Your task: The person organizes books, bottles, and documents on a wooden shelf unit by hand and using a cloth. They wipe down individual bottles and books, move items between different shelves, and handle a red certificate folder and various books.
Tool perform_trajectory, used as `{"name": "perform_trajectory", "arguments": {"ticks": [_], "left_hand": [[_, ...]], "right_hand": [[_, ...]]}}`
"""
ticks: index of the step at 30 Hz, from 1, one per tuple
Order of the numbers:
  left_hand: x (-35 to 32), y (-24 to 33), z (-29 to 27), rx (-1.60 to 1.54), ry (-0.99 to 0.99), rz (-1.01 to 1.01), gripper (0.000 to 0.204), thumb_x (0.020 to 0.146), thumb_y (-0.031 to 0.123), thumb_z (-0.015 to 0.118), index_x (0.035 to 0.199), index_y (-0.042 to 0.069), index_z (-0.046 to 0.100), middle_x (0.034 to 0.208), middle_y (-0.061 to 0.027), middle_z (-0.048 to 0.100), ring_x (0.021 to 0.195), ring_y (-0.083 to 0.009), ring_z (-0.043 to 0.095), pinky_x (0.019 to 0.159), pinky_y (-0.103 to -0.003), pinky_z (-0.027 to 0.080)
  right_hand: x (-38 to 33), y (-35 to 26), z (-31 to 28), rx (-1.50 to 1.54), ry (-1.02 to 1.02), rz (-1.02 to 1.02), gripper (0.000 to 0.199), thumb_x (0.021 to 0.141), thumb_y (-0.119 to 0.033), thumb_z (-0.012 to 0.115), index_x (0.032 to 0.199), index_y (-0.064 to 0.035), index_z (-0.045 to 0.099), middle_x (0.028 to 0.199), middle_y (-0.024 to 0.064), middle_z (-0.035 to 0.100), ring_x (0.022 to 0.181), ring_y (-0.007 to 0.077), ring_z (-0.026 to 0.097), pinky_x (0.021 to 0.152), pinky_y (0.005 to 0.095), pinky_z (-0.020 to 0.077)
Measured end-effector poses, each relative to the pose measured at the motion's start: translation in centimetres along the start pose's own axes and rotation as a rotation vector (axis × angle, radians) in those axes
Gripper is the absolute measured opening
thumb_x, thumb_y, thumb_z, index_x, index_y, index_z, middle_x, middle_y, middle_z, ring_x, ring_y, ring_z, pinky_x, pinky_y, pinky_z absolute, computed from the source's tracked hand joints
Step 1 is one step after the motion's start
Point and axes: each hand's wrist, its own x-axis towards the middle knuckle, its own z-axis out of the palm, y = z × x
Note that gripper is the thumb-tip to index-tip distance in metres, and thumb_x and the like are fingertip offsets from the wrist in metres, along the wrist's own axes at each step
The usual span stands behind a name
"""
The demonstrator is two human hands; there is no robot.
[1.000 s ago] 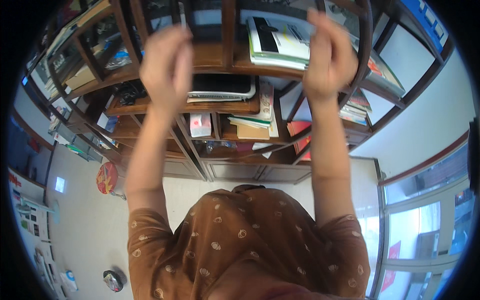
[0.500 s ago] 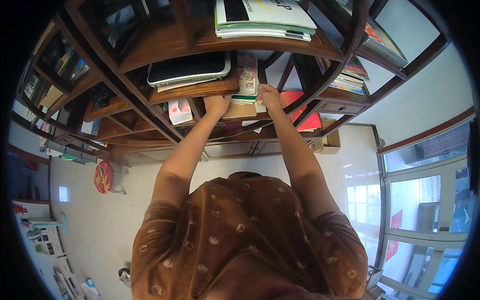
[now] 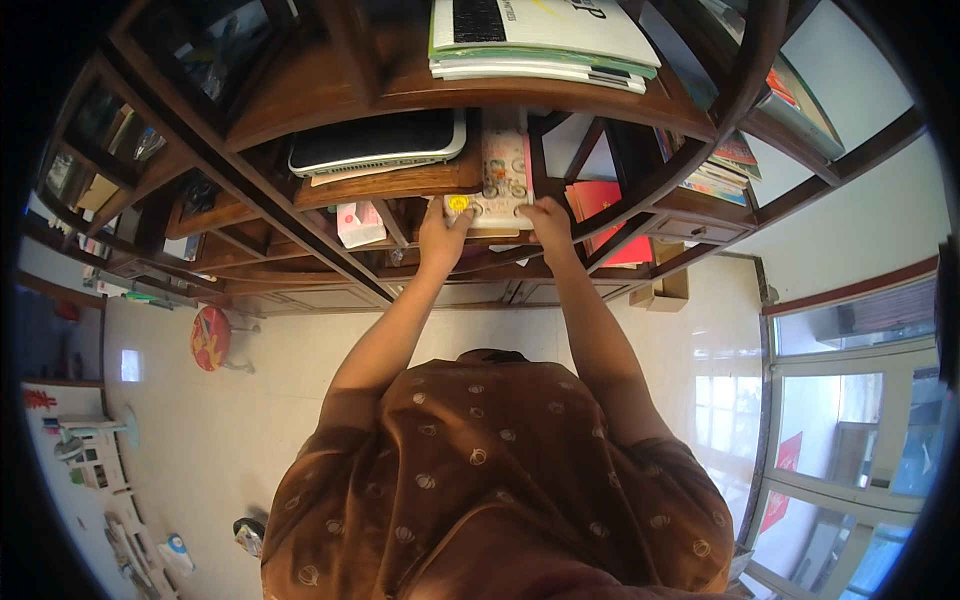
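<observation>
My left hand (image 3: pixel 443 238) grips the near left corner of a pale, pink-edged book (image 3: pixel 502 180), its thumb on the cover beside a yellow round mark. At the near right corner, my right hand (image 3: pixel 550 225) is closed on the same book. Small cartoon-like pictures cover its top. The book lies flat in a cubby of the dark wooden shelf unit (image 3: pixel 420 97), partly under a shelf board, and its far end is in shadow. Whatever lies beneath it is mostly hidden.
Above left sits a black and silver flat device (image 3: pixel 380 143). A pink and white tissue pack (image 3: pixel 360 224) stands left of my hands, red folders (image 3: pixel 610 222) to the right. Overhead lies a stack of papers (image 3: pixel 545 45). A red round stool (image 3: pixel 211 338) and a cardboard box (image 3: pixel 668 290) are on the floor.
The book has come toward me, and both hands now hold its near corners. My left hand has moved right from the shelf edge. The papers beneath are now covered.
</observation>
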Motion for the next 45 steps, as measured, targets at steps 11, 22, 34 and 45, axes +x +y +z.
{"name": "perform_trajectory", "arguments": {"ticks": [11, 22, 34, 45], "left_hand": [[-0.4, 1.1, -1.0, -0.641, -0.381, -0.546, 0.023, 0.097, 0.007, 0.056, 0.109, -0.013, 0.055, 0.087, -0.0214, 0.069, 0.054, -0.0252, 0.068, 0.035, -0.031, 0.050], [-1.3, -0.6, 0.2, -0.634, -0.401, -0.441, 0.033, 0.096, 0.007, 0.059, 0.126, -0.005, 0.055, 0.096, -0.0114, 0.069, 0.070, -0.0167, 0.066, 0.055, -0.029, 0.055], [-10.0, 3.2, -7.9, -0.623, -0.508, -0.337, 0.022, 0.096, 0.001, 0.056, 0.116, 0.000, 0.048, 0.102, -0.0093, 0.064, 0.077, -0.0139, 0.063, 0.061, -0.028, 0.057], [-10.4, 9.3, -14.3, -0.805, -0.725, -0.098, 0.057, 0.092, -0.007, 0.058, 0.143, 0.001, 0.035, 0.135, -0.0113, 0.055, 0.125, -0.0178, 0.054, 0.103, -0.034, 0.045]], "right_hand": [[-0.8, 7.1, -0.6, -0.087, 0.148, -0.436, 0.021, 0.095, -0.024, 0.064, 0.095, -0.0069, 0.051, 0.074, 0.0015, 0.053, 0.051, 0.0109, 0.047, 0.039, 0.0270, 0.0370], [-5.0, 6.5, 0.2, 0.360, 0.068, -0.375, 0.017, 0.097, -0.011, 0.060, 0.106, -0.0022, 0.049, 0.088, 0.0043, 0.061, 0.070, 0.0082, 0.057, 0.053, 0.0245, 0.0483], [-16.5, 6.6, -1.2, 0.241, -0.026, -0.493, 0.022, 0.097, -0.005, 0.056, 0.117, 0.0000, 0.047, 0.102, 0.0057, 0.058, 0.090, 0.0093, 0.054, 0.080, 0.0256, 0.0456], [-23.2, -1.4, -4.4, 0.165, -0.006, -0.711, 0.036, 0.093, 0.000, 0.057, 0.126, 0.0020, 0.042, 0.109, 0.0121, 0.064, 0.089, 0.0122, 0.061, 0.075, 0.0266, 0.0505]]}}
